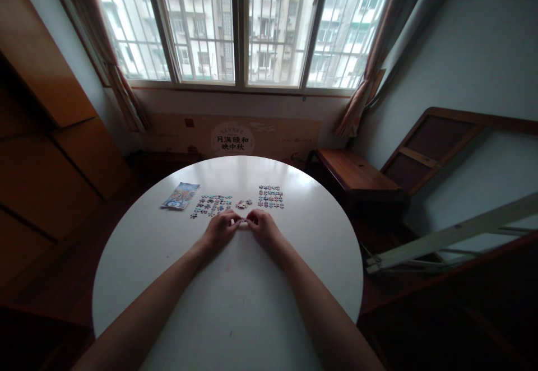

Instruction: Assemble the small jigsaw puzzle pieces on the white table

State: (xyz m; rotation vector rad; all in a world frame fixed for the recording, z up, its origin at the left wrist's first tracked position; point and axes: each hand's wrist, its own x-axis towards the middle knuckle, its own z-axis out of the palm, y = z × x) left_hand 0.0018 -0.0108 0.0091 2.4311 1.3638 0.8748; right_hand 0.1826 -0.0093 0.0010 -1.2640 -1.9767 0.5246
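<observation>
Close together over the middle of the white round table [235,292], my left hand [222,227] and my right hand [261,224] pinch small jigsaw puzzle pieces [244,220] between their fingertips. Whether the pieces are joined is too small to tell. Just beyond my left hand lies a spread of loose puzzle pieces [208,205]. A small cluster of pieces [243,204] sits right behind my fingertips. Beyond my right hand, more puzzle pieces [271,196] are laid out in rows. A colourful printed picture sheet [181,196] rests flat at the left.
A wooden bench [357,170] stands behind the table to the right. A folded wooden frame [437,141] leans by the right wall. Wooden cabinets [79,169] line the left side. Barred windows [239,29] with curtains are ahead.
</observation>
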